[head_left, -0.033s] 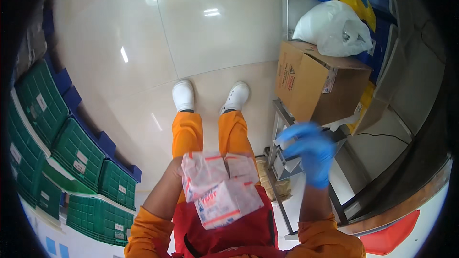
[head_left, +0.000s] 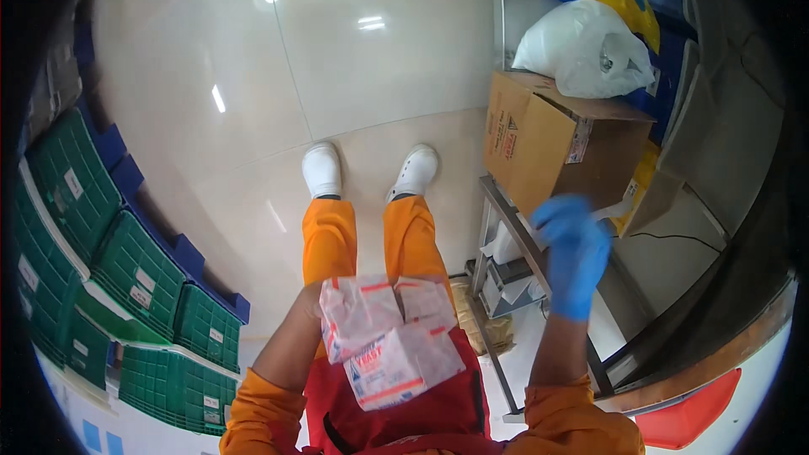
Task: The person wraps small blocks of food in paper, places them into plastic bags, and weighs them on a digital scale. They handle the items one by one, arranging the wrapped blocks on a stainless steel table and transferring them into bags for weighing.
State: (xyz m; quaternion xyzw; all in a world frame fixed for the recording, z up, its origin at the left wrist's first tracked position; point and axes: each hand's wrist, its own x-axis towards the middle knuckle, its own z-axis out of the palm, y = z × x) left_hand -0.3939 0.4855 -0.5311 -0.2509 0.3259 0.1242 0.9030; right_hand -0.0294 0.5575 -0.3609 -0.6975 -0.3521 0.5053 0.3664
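Several white, block-shaped packets (head_left: 383, 366) with red stripes rest together in front of my red apron (head_left: 337, 392). My left hand (head_left: 312, 297) supports them from the left side and below; most of its fingers are hidden under the packets. To the right, my right hand (head_left: 575, 257) wears a blue glove and is raised just below the open cardboard box (head_left: 524, 139). Its fingertips are smeared by motion, and I cannot make out anything in them.
A white plastic bag (head_left: 581, 46) sits on the cardboard box, on a metal rack (head_left: 510, 215) at the right. Green crates (head_left: 139, 265) are stacked on the left. A red stool-like seat (head_left: 687, 413) is at the lower right. Pale floor tiles (head_left: 388, 59) stretch ahead.
My right hand has moved right and slightly up, toward the cardboard box. The packets in my left hand have dropped a little but keep their arrangement.
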